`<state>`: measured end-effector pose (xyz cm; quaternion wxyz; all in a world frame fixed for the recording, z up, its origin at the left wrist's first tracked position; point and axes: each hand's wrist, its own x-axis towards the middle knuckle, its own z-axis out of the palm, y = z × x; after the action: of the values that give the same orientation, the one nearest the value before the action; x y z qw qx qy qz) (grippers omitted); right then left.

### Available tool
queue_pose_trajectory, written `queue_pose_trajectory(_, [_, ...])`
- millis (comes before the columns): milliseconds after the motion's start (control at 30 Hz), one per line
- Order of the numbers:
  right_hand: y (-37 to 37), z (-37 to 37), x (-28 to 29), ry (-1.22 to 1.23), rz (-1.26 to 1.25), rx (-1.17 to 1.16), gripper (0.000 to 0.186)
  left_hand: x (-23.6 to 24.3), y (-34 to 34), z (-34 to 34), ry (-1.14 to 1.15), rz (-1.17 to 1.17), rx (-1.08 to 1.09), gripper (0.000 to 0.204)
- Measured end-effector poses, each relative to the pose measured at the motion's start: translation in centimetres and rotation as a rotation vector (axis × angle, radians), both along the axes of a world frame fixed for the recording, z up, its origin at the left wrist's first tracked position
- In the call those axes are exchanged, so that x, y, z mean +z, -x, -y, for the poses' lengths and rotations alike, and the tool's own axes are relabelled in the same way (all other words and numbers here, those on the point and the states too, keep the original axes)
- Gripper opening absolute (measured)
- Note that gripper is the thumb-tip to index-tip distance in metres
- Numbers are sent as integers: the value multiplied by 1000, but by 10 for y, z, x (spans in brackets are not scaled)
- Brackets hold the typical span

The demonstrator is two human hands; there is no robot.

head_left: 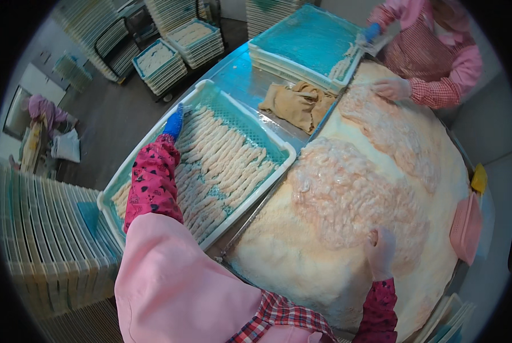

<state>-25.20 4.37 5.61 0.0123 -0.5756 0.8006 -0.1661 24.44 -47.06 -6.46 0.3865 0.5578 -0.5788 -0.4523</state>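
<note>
My left hand [173, 123], in a blue glove, reaches along the far left side of a white-rimmed tray [291, 150] with a turquoise mesh liner, its fingers stretched out. Rows of pale coated strips [216, 166] lie in the tray. My right hand [380, 246], in a pale glove, is curled closed at the lower edge of a glistening pale-pink heap of raw strips [347, 194], which sits on white powder [284, 251]. I cannot make out what, if anything, its fingers hold.
A co-worker [416, 57] works opposite beside stacked trays [302, 40] and a tan cloth [296, 106]. Another person [47, 114] bends at far left. Loaded carts [159, 63] stand behind, crates [50, 228] at near left. A pink basket [464, 228] hangs at the table's right edge.
</note>
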Motion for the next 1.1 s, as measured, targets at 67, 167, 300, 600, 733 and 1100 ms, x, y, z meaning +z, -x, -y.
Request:
queue_pose_trajectory(67, [2,3,-4,9,27,24,19,-12,-27,19,21,86,8,58])
queue_pose_trajectory(167, [20,-9,0,-13,36,-41,18,1,45,5,124,375,-248,42])
queue_pose_trajectory(300, [25,-15,17,34,235,-136,17,15,54,-39,218,-88,-32,27])
queue_pose_trajectory(600, [-49,-83,30,26,288,227,22,91,135,-284,177,-117,-602,28])
queue_pose_trajectory(733, [-65,-143,-24,148,622,-391,33,95,177,-405,-69,-6,-1015,46])
queue_pose_trajectory(1100, [-47,-223,-89,380,461,-869,50,49,257,-504,566,339,-1150,60])
